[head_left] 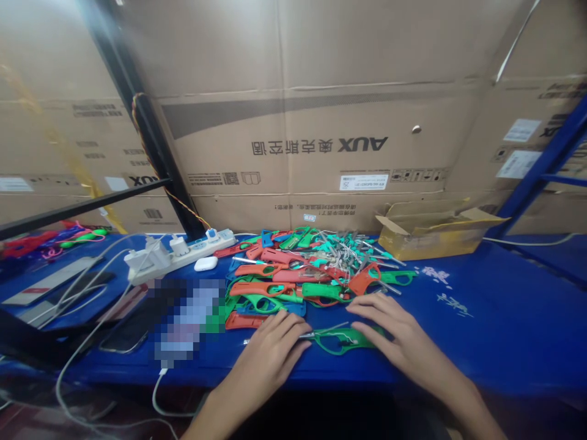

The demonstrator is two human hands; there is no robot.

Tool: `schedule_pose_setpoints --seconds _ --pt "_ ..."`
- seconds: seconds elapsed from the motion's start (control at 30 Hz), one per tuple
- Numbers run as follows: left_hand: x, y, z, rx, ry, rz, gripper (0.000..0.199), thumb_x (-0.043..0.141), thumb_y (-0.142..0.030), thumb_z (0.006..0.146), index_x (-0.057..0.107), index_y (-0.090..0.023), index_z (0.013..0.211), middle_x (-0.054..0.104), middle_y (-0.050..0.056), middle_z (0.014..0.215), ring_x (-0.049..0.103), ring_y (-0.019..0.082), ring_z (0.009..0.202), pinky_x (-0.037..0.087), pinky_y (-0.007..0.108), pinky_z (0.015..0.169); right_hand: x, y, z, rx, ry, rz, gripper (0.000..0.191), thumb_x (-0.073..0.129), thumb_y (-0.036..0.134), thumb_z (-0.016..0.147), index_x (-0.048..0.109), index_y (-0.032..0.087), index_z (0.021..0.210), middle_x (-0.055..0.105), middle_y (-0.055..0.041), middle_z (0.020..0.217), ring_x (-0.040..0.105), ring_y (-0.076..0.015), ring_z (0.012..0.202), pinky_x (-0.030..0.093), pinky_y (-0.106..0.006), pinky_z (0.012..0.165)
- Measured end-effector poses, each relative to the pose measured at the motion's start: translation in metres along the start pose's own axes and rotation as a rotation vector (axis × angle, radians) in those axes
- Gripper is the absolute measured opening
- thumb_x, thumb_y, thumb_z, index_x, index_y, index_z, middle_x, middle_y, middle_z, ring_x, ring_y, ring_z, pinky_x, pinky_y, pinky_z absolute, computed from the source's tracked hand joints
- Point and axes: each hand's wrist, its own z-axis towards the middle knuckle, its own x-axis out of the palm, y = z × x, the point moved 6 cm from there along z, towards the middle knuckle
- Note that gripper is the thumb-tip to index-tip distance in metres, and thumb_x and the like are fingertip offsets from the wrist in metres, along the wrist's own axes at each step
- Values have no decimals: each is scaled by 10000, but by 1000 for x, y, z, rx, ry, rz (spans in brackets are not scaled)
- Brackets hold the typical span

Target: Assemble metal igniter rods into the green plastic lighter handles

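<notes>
Head view: left hand (277,343) is pinching a metal tube (307,335) at the green lighter half-shell (355,342), which is lying on the desk (504,318). Right hand (403,325) is covering its handle end, grip undeterminable. Risk: uneven pressure could tip the shell, unseating tube.
</notes>
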Motion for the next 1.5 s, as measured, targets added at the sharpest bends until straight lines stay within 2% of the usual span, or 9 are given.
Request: schedule_pose_setpoints --seconds 0.17,0.43,0.53,0.67,0.8,0.97,1.3,1.5 --pt "0 0 0 13 -34 -1 173 519 -238 1068 596 -215 1222 672 56 1155 609 259 1085 538 432 951 16 -4 -4 -11 -17 -44 208 552 344 1047 669 266 1201 694 -70 1178 661 -243 1085 514 -439 983" --pt "-5 -5 3 41 -42 31 178 490 -243 1081 597 -196 1216 665 67 1142 593 254 1054 508 424 932 27 4 -9 -86 168 15 158 610 358 1020 656 253 1129 668 -62 1136 619 -233 1061 471 -431 999" --pt "-6 -8 11 41 -37 37 161 533 -265 1068 606 -200 1195 669 53 1142 599 250 1053 494 414 929 29 4 -8 -65 186 35 190 624 384 1008 650 244 1134 660 -58 1087 616 -229 1018 493 -392 930" --pt "4 -13 26 57 6 74 126 599 -300 1039 633 -208 1117 685 30 1063 628 241 977 491 393 870 33 1 -9 -1 225 78 201 620 408 1006 646 246 1122 661 -39 1048 625 -209 963 505 -337 854" --pt "14 -16 38 34 41 145 55 671 -260 992 649 -210 1003 692 12 977 647 235 900 485 361 789 34 0 -9 40 224 73 225 653 424 983 654 237 1108 667 -39 1064 641 -214 989 513 -337 878" --pt "14 -20 43 51 53 243 74 686 -218 972 638 -196 920 694 9 914 647 237 851 485 356 739 33 0 -8 49 205 81 230 670 420 974 675 236 1112 677 -38 1058 656 -209 986 532 -329 875" --pt "18 -15 40 84 -7 194 91 600 -221 1025 622 -190 942 684 20 916 634 232 849 492 325 684 33 1 -8 41 228 68 213 641 401 994 666 253 1145 670 -41 1063 651 -216 973 536 -348 873" --pt "15 -15 39 123 11 203 154 520 -222 1066 623 -188 956 679 23 900 630 217 834 490 302 669 34 -2 -9 65 202 71 227 677 418 964 663 219 1072 670 -49 1039 648 -219 952 532 -341 855"
